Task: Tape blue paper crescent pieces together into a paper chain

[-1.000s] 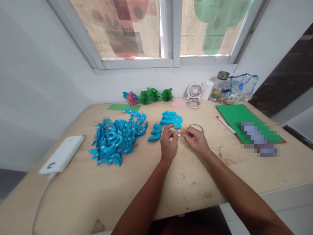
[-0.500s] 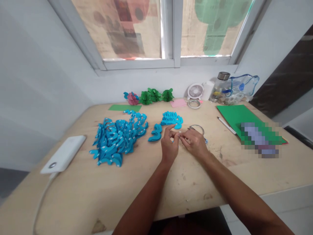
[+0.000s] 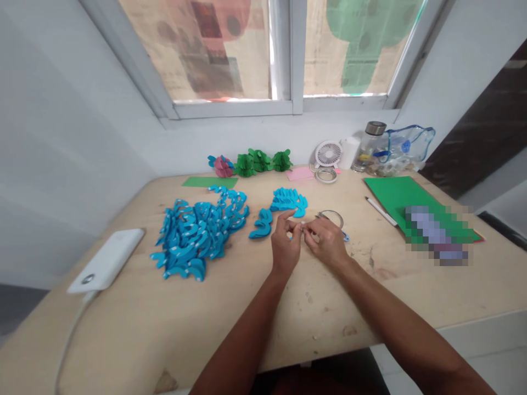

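Since a second ago my right hand (image 3: 327, 241) has come in toward my left hand (image 3: 285, 241); the fingertips have drawn together, so that the small white piece (image 3: 303, 223) showing between them then is mostly hidden.

Largest is the wooden table (image 3: 164, 334), where both my forearms reach forward. To my left a heap of blue curved pieces (image 3: 191, 236), many with white patches, covers a broad patch of it. Off to my right lie green sheets (image 3: 389, 200), with something blurred on top. A white device (image 3: 109, 258) with a cable sits near the left edge. Along the wall stand a clear bag (image 3: 414, 142) with blue trim, a bottle (image 3: 369, 148), a white fan (image 3: 328, 153) and green paper shapes (image 3: 260, 160). Just beyond my left hand is a smaller blue stack (image 3: 288, 200), and nearer, to its left, a few blue pieces (image 3: 262, 224). A pen (image 3: 381, 211) lies beside the sheets. Close behind my right hand is a thin ring (image 3: 342, 220), partly covered by it.

Both hands are nearly closed, thumb and finger pinched on that white piece, one other left finger lifted away. The white piece is right where my fingertips meet, above the table.
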`<state>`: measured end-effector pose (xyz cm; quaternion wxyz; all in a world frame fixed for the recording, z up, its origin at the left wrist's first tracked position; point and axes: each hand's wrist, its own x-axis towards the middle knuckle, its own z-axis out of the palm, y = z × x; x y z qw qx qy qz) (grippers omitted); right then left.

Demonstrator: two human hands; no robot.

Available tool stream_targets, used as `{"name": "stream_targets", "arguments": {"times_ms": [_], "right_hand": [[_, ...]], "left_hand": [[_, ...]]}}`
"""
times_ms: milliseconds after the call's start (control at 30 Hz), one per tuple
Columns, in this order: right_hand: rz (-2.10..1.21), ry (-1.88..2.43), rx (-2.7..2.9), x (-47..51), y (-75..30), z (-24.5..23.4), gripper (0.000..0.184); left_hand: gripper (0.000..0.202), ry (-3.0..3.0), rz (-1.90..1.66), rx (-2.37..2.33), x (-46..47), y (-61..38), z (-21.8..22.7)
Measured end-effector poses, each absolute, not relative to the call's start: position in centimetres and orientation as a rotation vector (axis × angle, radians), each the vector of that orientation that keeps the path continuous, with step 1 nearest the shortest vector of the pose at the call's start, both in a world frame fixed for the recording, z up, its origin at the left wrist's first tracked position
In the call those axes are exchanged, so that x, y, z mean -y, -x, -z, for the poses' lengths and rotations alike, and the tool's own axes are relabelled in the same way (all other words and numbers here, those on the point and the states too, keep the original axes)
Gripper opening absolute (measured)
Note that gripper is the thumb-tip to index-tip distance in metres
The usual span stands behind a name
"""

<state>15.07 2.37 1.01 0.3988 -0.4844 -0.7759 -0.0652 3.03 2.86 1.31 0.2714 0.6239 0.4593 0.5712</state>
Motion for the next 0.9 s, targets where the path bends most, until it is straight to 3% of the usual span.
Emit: {"name": "stream_targets", "arguments": {"times_ms": [433,900], "right_hand": [[0.127,1.249,1.938,-2.32,-14.91,-0.98,0.018],[-0.476,1.400,1.527,-3.08,-15.71,-0.29,0.015]], "left_hand": [[0.016,-1.611,-1.526,-1.208,-2.83,-3.00,-1.36],[0.023,-1.322,-1.564,-1.183,-3.55,-3.06,-0.82]]}}
